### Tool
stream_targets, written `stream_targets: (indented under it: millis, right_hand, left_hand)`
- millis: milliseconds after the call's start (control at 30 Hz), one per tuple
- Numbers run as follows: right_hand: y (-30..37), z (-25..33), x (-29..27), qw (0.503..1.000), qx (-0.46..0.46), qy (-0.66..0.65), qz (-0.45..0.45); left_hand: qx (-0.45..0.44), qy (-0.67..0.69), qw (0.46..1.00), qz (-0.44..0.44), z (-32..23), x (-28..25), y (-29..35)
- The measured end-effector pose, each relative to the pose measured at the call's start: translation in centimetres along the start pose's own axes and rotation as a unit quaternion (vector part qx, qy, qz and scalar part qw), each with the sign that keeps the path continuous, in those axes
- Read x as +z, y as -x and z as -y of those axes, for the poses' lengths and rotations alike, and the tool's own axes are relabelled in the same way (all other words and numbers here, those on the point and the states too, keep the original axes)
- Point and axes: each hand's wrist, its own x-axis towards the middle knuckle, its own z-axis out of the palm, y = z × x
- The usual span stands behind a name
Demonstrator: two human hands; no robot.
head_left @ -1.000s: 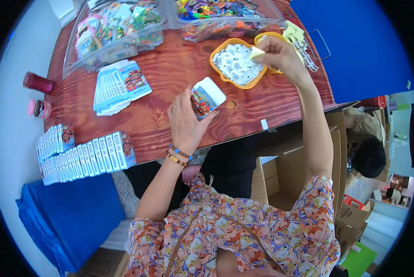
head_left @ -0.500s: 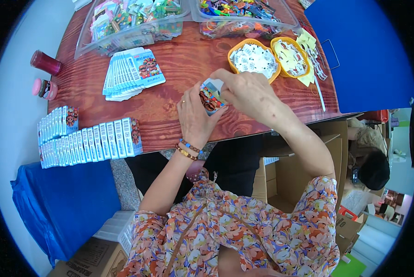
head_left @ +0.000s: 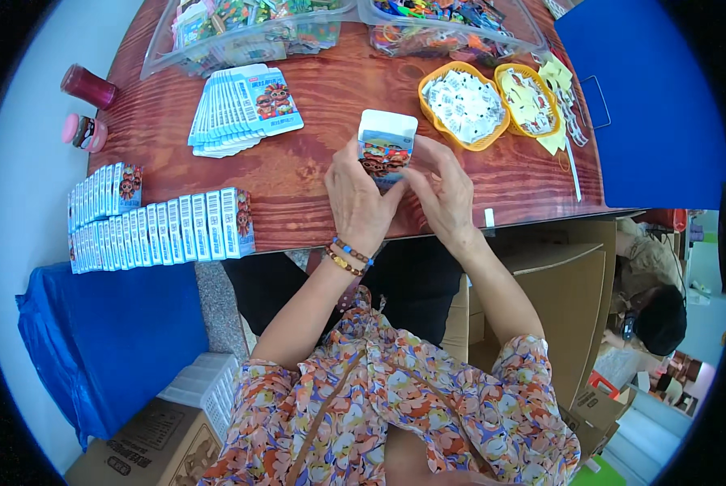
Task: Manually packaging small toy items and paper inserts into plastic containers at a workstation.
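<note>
A small blue and white printed carton (head_left: pixel 386 158) is held between my two hands, just above the near part of the table. Its white top flap stands up and the mouth below it is open. My left hand (head_left: pixel 358 198) wraps the carton's left side, with beaded bracelets at the wrist. On the other side my right hand (head_left: pixel 444 193) grips it, thumb at the lower front and fingers partly hidden behind. To the left lies a fanned stack of flat cartons (head_left: pixel 245 111). Rows of filled-out cartons (head_left: pixel 164 231) stand upright at the table's left front edge.
Two clear plastic bins, one of colourful packets (head_left: pixel 254 36) and one of small coloured pieces (head_left: pixel 452 32), stand at the back. Yellow baskets (head_left: pixel 466 146) hold white and yellow slips. A red jar (head_left: pixel 89 87) and pink jar (head_left: pixel 85 133) stand left. Cardboard boxes (head_left: pixel 553 296) sit below right.
My right hand has come down from the carton's top to its right side. The carton is turned more upright, and its top flap now stands raised. The view has shifted slightly.
</note>
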Motion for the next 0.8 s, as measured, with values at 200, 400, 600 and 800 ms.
stream_targets:
  millis: [200, 400, 600, 800]
  right_hand:
    - [0.8, -2.9, -0.2, 0.996, -0.009, -0.067, 0.05]
    - [1.1, -2.2, -0.9, 0.99, -0.059, -0.107, 0.071]
    - [1.0, -2.0, -2.1, 0.98, -0.098, -0.118, 0.124]
    - [0.1, -0.2, -2.5, 0.975, -0.141, -0.079, 0.15]
  left_hand:
    - [0.029, 0.115, 0.992, 0.044, 1.3, -2.0, 0.8]
    - [0.034, 0.205, 0.978, 0.021, 2.8, -2.6, 3.0]
    - [0.122, 0.139, 0.979, 0.081, 2.7, -5.2, 2.2]
    - [0.119, 0.168, 0.971, 0.121, 2.8, -6.0, 1.5]
